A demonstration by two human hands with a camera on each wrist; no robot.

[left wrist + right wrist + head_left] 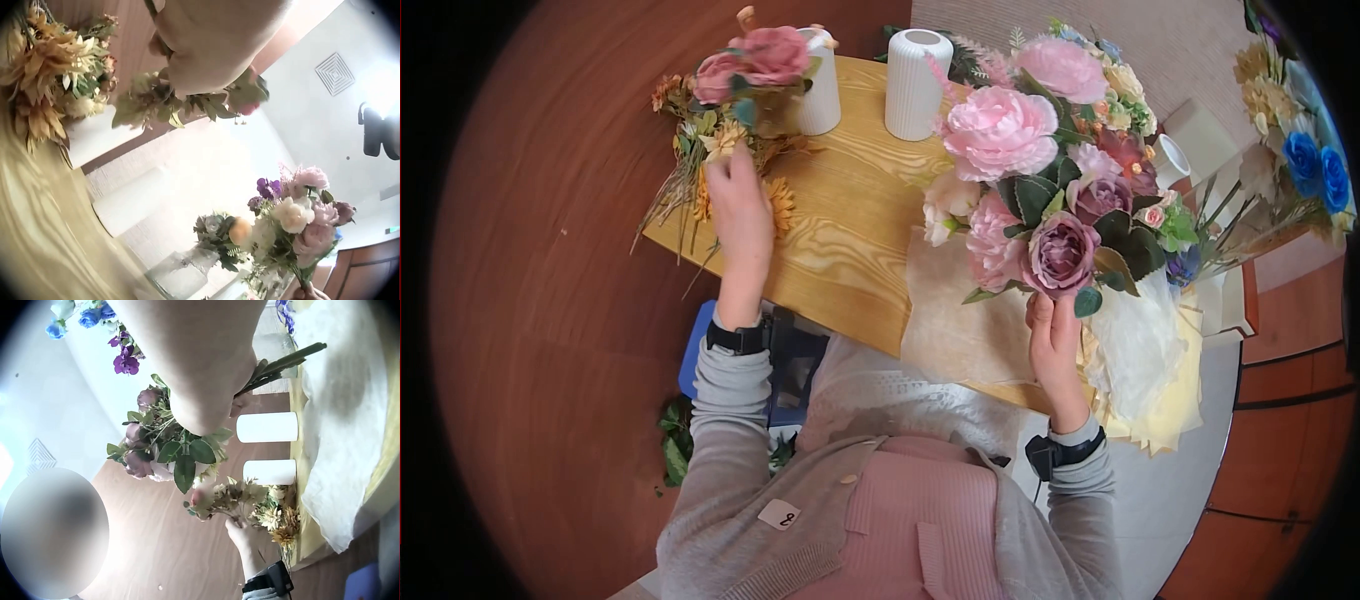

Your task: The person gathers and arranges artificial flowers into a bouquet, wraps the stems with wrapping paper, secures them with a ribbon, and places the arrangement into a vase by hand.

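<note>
Pink bouquet (pixel 1040 190): held upright above the wooden table's (pixel 850 240) right end, over pale wrapping paper (pixel 960 320).
Right hand (pixel 1055 345): fingers curled round the bouquet's stems.
Left hand (pixel 740 205): grips a smaller rose bunch (pixel 745 75) at the table's left corner.
White vases (pixel 915 80): two, standing behind, between both bunches.

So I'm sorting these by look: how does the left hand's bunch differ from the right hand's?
The left bunch is smaller, with dusty rose blooms and orange dried sprigs. The right bouquet is far fuller, with pale pink and mauve flowers and dark leaves. Both are held up by their stems over the wooden table.
</note>
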